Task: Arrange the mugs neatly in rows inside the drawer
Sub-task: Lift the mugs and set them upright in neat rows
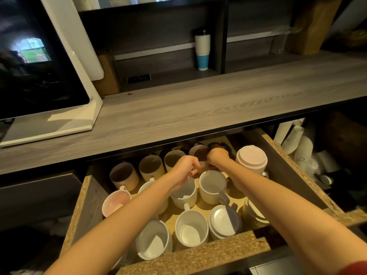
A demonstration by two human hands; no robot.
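An open chipboard drawer below the counter holds several mugs in rough rows. Beige ribbed mugs line the back, white mugs the middle, and a white mug stands at the front. A pink lidded cup sits at the back right. My left hand curls over the rim of a white mug in the middle row. My right hand reaches to the back row, fingers closed around a dark-lined mug there; the grip itself is partly hidden.
A grey wood counter overhangs the drawer's back. A white-framed appliance stands on it at left. Stacked paper cups lie right of the drawer. A cup stack stands on the shelf behind.
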